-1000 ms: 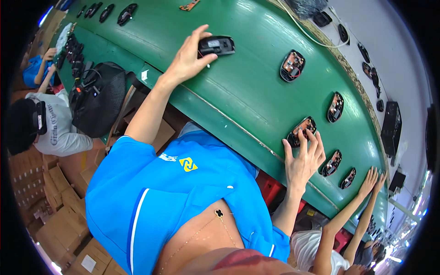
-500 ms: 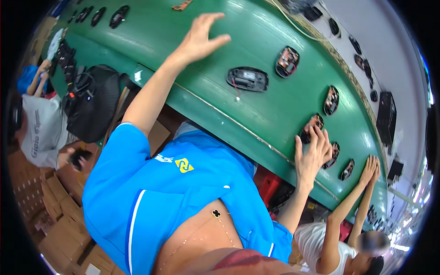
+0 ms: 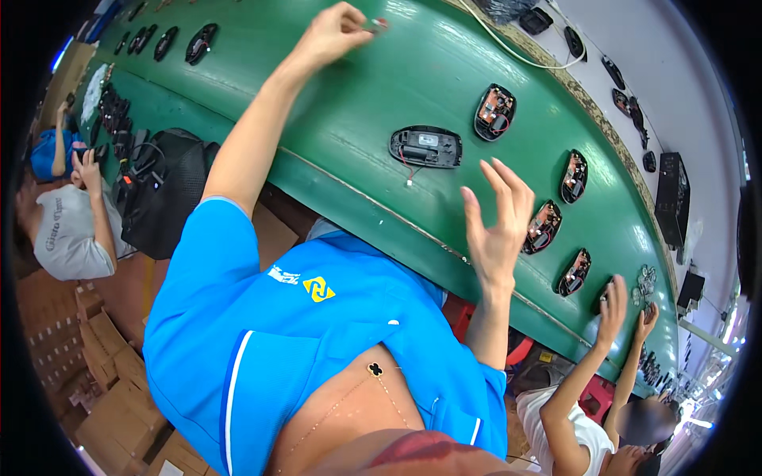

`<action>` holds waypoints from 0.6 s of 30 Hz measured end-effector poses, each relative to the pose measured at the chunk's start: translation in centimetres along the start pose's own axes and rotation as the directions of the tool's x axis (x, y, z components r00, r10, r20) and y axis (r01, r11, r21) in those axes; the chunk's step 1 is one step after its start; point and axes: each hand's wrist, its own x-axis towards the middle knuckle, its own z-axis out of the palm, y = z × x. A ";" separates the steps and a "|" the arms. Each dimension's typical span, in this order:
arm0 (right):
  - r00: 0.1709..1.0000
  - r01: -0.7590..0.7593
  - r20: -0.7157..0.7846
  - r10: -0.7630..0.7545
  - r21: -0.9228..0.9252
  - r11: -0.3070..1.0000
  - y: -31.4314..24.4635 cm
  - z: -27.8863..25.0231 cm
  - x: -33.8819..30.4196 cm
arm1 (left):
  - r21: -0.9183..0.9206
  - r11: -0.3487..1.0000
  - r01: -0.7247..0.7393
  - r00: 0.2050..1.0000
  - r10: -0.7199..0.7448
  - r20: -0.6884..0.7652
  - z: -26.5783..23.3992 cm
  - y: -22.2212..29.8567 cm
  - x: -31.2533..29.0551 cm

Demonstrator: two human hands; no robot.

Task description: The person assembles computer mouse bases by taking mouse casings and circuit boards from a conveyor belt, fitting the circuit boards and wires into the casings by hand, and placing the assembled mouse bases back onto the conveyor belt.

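My left hand [image 3: 337,33] is closed in a pinch at the far side of the green bench, with a small reddish circuit board [image 3: 379,25] at its fingertips, blurred by motion. My right hand [image 3: 502,222] hovers with fingers spread and nothing in it. To its left lies a black mouse shell [image 3: 436,148], its inside facing up, with a thin red wire and white plug trailing out. Just right of the hand is an opened mouse half [image 3: 544,226] with a copper-coloured board and red wires. Beyond it lie similar mouse halves, one farther off [image 3: 495,113] and one at the right [image 3: 574,176].
Another such mouse half [image 3: 574,272] lies nearer a co-worker's hands [image 3: 611,309] at the right. Several black mouse shells [image 3: 202,44] line the far left. A white cable [image 3: 516,51] runs along the back edge. A black backpack [image 3: 171,190] stands left of my arm.
My left hand has closed from an open reach onto the small board. My right hand has lifted off the mouse half and moved left. The co-worker's hands have parted.
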 end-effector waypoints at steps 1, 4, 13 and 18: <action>0.999 -0.007 -0.031 0.008 0.039 0.999 0.4 0.7 0.2 | -0.169 0.982 0.083 0.990 -0.062 0.125 1.8 3.9 -2.3; 0.992 -0.050 -0.108 0.063 0.126 0.991 -1.7 3.3 1.9 | -0.446 0.878 0.174 0.957 -0.044 0.287 5.2 11.2 -8.6; 0.955 -0.199 -0.174 0.238 0.214 0.956 0.7 3.8 2.5 | -0.544 0.839 0.028 0.949 0.148 0.278 10.3 13.1 -10.8; 0.952 -0.294 -0.064 0.301 0.099 0.951 5.2 1.9 0.6 | -0.138 0.978 -0.154 0.939 0.189 0.288 9.8 10.0 -8.2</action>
